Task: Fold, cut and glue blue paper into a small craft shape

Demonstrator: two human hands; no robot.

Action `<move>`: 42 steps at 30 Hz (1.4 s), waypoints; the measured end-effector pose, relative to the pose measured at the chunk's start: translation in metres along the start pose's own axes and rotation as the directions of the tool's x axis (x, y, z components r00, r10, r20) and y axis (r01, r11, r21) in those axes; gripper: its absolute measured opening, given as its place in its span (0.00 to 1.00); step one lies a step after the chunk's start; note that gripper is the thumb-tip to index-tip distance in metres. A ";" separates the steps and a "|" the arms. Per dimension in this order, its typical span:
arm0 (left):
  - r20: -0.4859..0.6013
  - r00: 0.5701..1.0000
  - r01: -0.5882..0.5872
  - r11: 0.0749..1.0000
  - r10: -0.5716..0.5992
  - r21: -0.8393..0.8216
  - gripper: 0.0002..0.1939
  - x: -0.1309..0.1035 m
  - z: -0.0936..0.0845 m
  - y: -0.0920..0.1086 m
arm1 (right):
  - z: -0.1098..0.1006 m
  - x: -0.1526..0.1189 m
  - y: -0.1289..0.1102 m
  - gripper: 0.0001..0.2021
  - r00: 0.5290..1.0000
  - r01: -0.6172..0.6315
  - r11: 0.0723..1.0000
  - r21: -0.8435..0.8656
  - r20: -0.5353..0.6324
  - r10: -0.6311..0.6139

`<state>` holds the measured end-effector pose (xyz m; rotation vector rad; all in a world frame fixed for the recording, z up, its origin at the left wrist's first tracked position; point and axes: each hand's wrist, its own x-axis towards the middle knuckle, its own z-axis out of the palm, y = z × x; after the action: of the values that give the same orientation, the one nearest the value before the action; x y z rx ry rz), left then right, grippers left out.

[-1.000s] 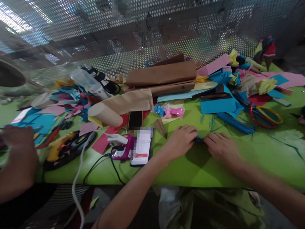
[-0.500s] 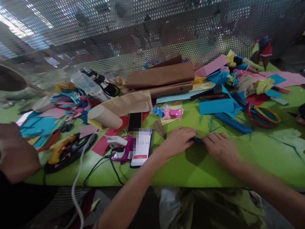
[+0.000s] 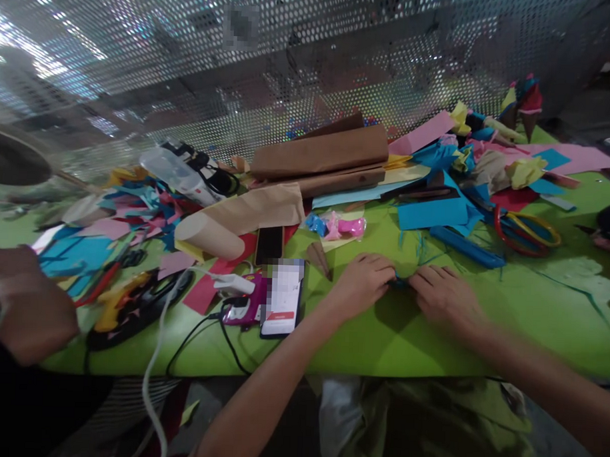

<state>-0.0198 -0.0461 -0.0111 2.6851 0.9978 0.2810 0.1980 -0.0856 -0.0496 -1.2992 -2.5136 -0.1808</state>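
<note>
Both hands meet low over the green table, pinching a small strip of blue paper (image 3: 401, 282) between them. My left hand (image 3: 367, 279) is closed on its left end, and my right hand (image 3: 441, 292) is closed on its right end. Most of the strip is hidden under the fingers. Just left of my left hand lies a small brown paper cone (image 3: 319, 257). Beyond the hands sit blue and pink wrapped pieces (image 3: 336, 225). A blue bar-shaped thing (image 3: 467, 247) lies past my right hand, beside red-and-yellow-handled scissors (image 3: 528, 231).
A phone with a lit screen (image 3: 284, 301) rests beside a purple power strip (image 3: 250, 303) with cables. Brown paper rolls (image 3: 320, 151) and coloured scraps line the back against a perforated metal screen (image 3: 310, 75). At the left is another person's arm (image 3: 27, 305) near a yellow-handled tool (image 3: 122, 299).
My hands have drawn slightly apart, and a little more blue paper shows between them. The other things stay where they were, apart from a slight shift of the view.
</note>
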 end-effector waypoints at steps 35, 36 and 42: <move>0.010 1.000 -0.024 0.997 0.024 0.067 0.05 0.015 -0.005 -0.009 | -0.004 0.001 -0.005 0.08 0.997 -0.007 0.993 -0.119 -0.071 -0.001; 0.015 1.000 -0.026 0.997 0.025 0.067 0.05 0.015 -0.005 -0.009 | -0.003 0.001 -0.004 0.08 0.997 0.002 0.993 -0.121 -0.072 -0.011; 0.017 1.000 -0.006 0.997 0.004 0.078 0.07 0.014 -0.003 -0.009 | 0.000 0.004 -0.002 0.09 0.998 0.007 0.990 -0.138 -0.056 -0.015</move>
<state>-0.0160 -0.0297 -0.0094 2.7555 1.0178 0.2248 0.1946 -0.0837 -0.0479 -1.3116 -2.4984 -0.3950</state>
